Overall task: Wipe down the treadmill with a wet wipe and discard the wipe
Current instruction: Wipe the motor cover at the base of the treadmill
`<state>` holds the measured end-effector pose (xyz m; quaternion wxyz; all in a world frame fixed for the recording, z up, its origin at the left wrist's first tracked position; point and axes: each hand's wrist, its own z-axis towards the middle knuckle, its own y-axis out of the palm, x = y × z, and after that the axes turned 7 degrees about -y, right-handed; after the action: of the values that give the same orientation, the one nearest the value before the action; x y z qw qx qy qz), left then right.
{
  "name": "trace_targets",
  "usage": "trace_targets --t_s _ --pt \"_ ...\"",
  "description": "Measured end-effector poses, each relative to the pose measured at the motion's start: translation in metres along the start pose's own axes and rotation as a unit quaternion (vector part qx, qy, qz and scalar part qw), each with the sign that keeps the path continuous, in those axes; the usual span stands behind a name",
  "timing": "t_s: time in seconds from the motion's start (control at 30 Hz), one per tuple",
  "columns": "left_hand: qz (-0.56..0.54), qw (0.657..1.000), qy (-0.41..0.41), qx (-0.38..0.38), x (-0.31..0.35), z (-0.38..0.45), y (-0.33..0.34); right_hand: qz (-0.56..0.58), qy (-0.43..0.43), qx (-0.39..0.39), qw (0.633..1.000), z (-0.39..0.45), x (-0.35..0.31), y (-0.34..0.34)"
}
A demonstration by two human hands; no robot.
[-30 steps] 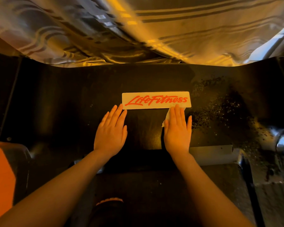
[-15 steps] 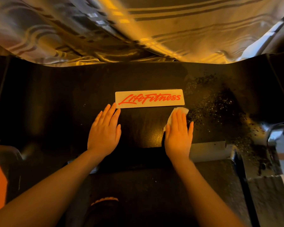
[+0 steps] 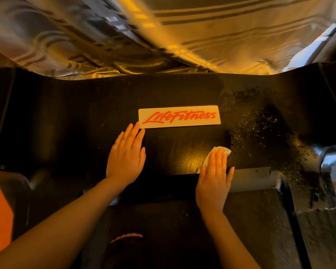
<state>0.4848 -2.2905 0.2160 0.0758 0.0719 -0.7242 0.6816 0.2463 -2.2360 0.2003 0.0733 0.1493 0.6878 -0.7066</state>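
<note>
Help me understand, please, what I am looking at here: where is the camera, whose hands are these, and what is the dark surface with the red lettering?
The camera sits on a person's head and looks forward and down, so the two bare arms reaching in from the bottom are that person's own. The dark surface is the black cover at the front of a treadmill; the pale label on it reads "LifeFitness" in red. The left hand lies flat on the cover, its fingertips beside the label's left end. The right hand presses a white wipe flat under straight fingers, near the cover's front edge. To the right of the wipe, dark crumbs are scattered over the cover. Striped cloth hangs behind the machine.
</note>
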Motion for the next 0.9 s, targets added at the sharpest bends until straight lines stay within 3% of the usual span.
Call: trace_targets --t_s 0.13,0.27,0.47,0.63,0.77,0.9 --pt "-0.004 1.0 -0.002 0.006 -0.001 0.0 0.001 -0.009 -0.036 0.002 0.999 0.029 -0.012 0.0" --pt "-0.009 1.0 -0.004 0.005 -0.002 0.0 0.001 -0.026 -0.097 -0.047 0.994 0.05 -0.036 0.002" --pt "-0.055 0.998 -0.005 -0.013 -0.002 0.001 -0.004 0.078 -0.146 -0.064 0.984 0.049 -0.034 -0.009" --pt "-0.1 0.994 0.051 -0.016 0.019 0.011 -0.014 0.104 -0.109 0.006 0.989 0.043 -0.008 -0.019" --pt "-0.119 0.983 0.105 -0.091 0.06 0.029 -0.021 0.083 -0.084 0.015 0.993 0.046 0.009 -0.025" --pt "-0.126 0.977 0.122 -0.119 0.102 0.042 -0.015 0.06 -0.086 0.019 0.994 0.049 0.018 -0.028"
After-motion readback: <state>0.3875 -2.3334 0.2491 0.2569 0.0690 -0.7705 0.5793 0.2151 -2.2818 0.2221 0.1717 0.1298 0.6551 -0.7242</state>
